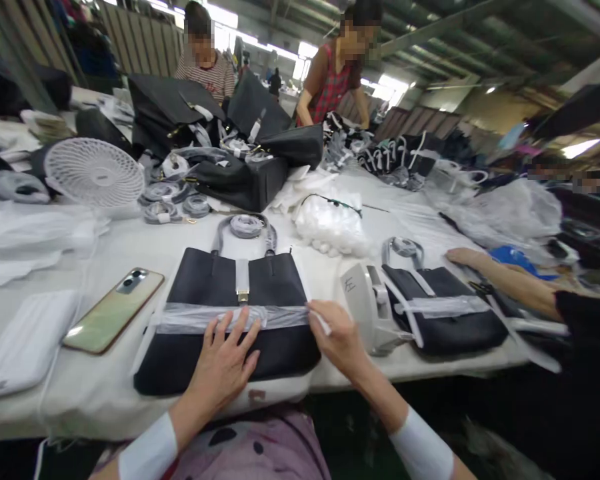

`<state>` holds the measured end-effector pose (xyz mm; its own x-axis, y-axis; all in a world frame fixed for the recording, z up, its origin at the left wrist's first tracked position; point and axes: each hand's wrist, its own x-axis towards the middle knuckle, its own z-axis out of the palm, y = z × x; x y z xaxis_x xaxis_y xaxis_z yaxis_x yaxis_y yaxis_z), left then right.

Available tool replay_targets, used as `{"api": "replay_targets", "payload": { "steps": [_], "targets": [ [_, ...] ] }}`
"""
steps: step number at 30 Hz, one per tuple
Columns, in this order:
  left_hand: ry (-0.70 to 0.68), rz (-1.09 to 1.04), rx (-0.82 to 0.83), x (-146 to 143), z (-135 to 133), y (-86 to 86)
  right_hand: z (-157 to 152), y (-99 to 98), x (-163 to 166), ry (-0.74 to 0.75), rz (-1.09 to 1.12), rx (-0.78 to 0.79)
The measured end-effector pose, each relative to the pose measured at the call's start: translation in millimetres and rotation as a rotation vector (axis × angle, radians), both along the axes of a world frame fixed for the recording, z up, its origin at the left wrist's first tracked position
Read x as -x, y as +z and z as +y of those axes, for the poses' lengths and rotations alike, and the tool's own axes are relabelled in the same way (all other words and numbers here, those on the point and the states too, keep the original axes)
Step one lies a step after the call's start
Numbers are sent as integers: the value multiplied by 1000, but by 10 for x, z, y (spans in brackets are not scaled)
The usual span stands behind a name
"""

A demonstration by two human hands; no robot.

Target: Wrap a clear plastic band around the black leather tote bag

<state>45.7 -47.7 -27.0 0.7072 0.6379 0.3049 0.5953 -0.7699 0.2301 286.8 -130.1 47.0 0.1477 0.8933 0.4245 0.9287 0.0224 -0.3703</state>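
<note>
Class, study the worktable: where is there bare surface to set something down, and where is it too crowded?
Bare table shows between the white fan and the black bag under the left hand, above the phone. A narrower strip lies between the white stuffing and the second bag. The far end, heaped with black bags and straps, is crowded.

Handwritten mark — reads like "左" — on white tape dispenser [364,303].

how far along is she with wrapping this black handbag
Done: a clear plastic band already lies across the black handbag, below its clasp. In hand: left hand presses the band flat; right hand pinches its right end. Left: that end is not yet tucked away.
</note>
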Motion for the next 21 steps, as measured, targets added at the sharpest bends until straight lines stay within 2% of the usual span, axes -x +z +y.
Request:
{"api": "replay_targets", "payload": {
  "steps": [3,4,5,8,12,17,21],
  "targets": [
    [4,2,6,-3,-14,-19,-353,287,-697,-676,233,-107],
    [8,5,4,-2,-20,-20,-470,339,-914,-855,336,-75],
    [9,11,-1,-1,-24,-22,-574,363,-1102,-925,385,-29],
    [2,32,-35,6,-23,-40,-771,299,-1424,-948,555,149],
    [-9,34,-80,19,-12,-72,-784,143,-1437,-891,756,261],
    [-13,16,-98,24,-14,-89,-699,118,-1420,-827,926,199],
    [-11,8,-92,21,-17,-99,-755,170,-1421,-812,968,19]
  ]
}}
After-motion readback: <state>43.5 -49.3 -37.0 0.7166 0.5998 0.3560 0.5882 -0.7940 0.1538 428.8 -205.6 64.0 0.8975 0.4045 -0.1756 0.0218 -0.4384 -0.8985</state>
